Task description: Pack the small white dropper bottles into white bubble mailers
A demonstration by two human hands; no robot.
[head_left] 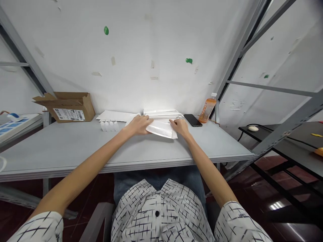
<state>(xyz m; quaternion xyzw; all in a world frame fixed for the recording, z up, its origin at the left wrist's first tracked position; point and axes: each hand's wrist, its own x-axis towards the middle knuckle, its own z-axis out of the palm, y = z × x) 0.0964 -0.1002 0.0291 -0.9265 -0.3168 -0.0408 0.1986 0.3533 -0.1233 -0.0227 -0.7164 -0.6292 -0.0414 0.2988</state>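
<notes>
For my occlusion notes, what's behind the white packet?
Flat white pieces show behind the white packet, near the wall. The packet, left hand and right hand cover their near side.

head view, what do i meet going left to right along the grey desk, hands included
Cardboard box → small white hanging pieces → left hand → white packet → right hand → black phone → bottle of orange drink

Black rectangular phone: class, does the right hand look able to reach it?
Probably yes: the phone lies close beside the right hand, nothing visible between, though that hand holds the shiny white packet.
</notes>
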